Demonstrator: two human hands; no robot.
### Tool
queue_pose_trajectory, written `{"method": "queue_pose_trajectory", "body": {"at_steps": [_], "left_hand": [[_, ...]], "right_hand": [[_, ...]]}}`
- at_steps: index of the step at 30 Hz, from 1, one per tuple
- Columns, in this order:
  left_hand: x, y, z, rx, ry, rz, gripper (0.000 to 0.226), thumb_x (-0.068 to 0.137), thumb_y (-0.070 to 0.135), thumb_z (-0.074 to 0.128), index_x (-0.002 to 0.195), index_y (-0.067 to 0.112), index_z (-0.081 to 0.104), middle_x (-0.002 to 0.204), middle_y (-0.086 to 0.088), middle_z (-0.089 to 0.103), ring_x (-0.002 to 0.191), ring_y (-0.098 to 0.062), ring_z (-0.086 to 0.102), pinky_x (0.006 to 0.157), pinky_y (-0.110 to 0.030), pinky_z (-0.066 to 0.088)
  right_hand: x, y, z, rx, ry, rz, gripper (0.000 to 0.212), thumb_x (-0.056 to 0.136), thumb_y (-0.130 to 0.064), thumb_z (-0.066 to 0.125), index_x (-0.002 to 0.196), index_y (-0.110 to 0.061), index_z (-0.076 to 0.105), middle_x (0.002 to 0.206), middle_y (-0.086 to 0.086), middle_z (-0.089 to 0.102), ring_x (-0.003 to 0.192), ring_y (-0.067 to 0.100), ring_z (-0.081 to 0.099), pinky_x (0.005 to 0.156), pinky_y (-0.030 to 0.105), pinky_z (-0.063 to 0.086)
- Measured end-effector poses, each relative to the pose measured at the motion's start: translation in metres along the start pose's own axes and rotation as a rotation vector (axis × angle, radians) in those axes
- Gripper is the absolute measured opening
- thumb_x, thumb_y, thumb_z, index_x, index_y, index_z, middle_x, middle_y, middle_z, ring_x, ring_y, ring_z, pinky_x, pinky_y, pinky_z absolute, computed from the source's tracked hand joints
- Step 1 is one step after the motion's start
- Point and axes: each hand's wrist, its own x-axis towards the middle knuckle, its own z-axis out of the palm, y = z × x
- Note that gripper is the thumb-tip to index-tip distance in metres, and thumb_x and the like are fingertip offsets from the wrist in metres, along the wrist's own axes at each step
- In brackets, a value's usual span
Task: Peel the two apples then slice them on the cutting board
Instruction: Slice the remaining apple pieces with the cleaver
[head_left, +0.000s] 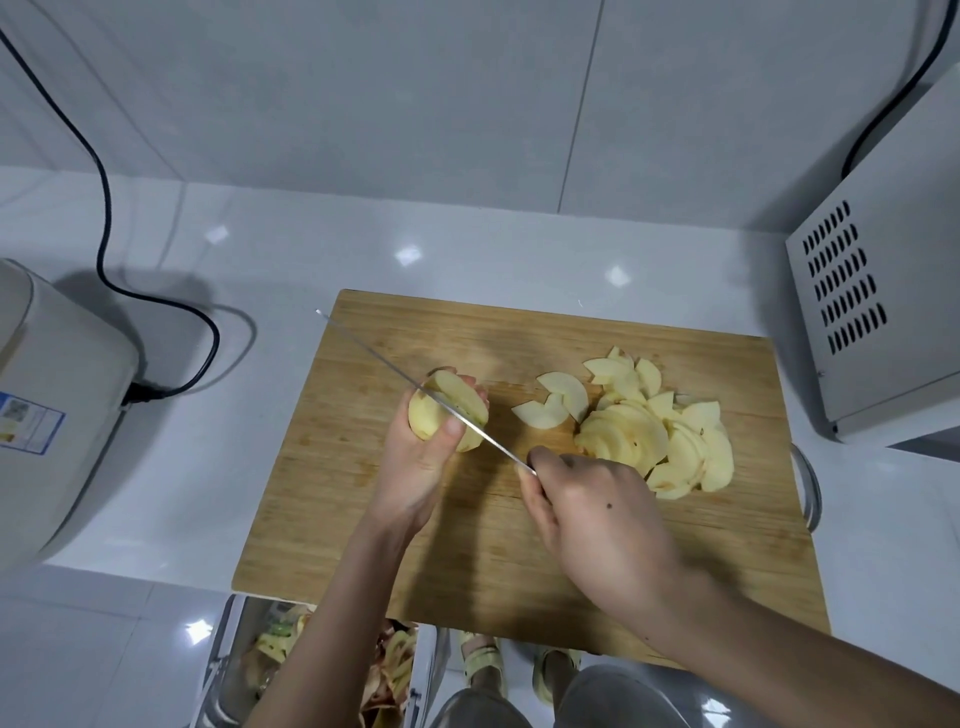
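A peeled, pale yellow apple piece (441, 415) stands on the wooden cutting board (467, 545) at its left side. My left hand (415, 467) grips it from the near side, thumb on top. My right hand (587, 514) is closed around the handle of a long thin knife (395, 371). The blade lies diagonally across the top of the apple piece, tip pointing to the far left. A pile of apple slices (660, 431) covers the right part of the board, with two loose slices (550, 405) between the pile and the apple.
A beige appliance (47, 415) with a black power cord (104, 218) stands at the left. A grey vented appliance (878, 291) sits at the right. A bin with apple peels (322, 660) is below the counter's front edge. My feet in sandals (514, 670) show below.
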Motion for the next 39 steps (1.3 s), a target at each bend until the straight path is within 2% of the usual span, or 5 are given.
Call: {"method": "queue_pose_trajectory", "body": {"at_steps": [9,14,17,34,39], "left_hand": [[-0.006,0.002,-0.018,-0.262,0.132,-0.27,0.062,0.072,0.031,0.069,0.123,0.001,0.051,0.113,-0.015,0.063,0.096,-0.019,0.068,0.082,-0.034,0.056],[-0.012,0.011,-0.015,-0.497,0.043,-0.278,0.066,0.04,0.021,0.092,0.097,0.009,0.06,0.095,-0.012,0.07,0.09,-0.025,0.069,0.074,-0.041,0.058],[-0.013,0.018,-0.006,-0.587,0.052,-0.277,0.014,0.066,0.011,0.071,0.079,0.013,0.071,0.091,-0.012,0.068,0.084,-0.025,0.068,0.068,-0.04,0.057],[-0.011,0.014,0.014,-0.498,0.234,-0.332,0.024,0.069,0.007,0.065,0.092,0.007,0.06,0.087,-0.009,0.068,0.081,-0.021,0.066,0.091,-0.043,0.048],[-0.014,0.007,0.021,-0.499,0.302,-0.297,0.015,0.076,0.002,0.064,0.09,0.006,0.061,0.083,-0.007,0.068,0.077,-0.018,0.065,0.072,-0.031,0.052]], "right_hand": [[0.002,0.011,-0.018,0.511,-0.164,0.246,0.03,0.094,-0.033,0.047,0.074,-0.013,0.058,0.051,-0.006,0.051,0.039,0.007,0.042,0.041,0.02,0.031],[0.013,0.017,-0.022,0.941,-0.222,0.52,0.026,0.095,-0.027,0.052,0.069,-0.019,0.054,0.04,-0.005,0.049,0.033,0.008,0.045,0.041,0.021,0.041],[0.013,0.015,-0.017,0.986,-0.245,0.564,0.023,0.095,-0.026,0.052,0.077,-0.012,0.059,0.04,-0.004,0.048,0.032,0.01,0.043,0.039,0.019,0.039],[0.005,0.013,-0.006,1.011,-0.275,0.625,0.024,0.095,-0.023,0.052,0.084,-0.002,0.059,0.039,-0.003,0.047,0.03,0.01,0.04,0.037,0.021,0.037],[0.006,0.009,0.0,1.006,-0.241,0.605,0.022,0.095,-0.021,0.051,0.082,-0.005,0.059,0.039,-0.002,0.047,0.029,0.01,0.04,0.036,0.021,0.037]]}}
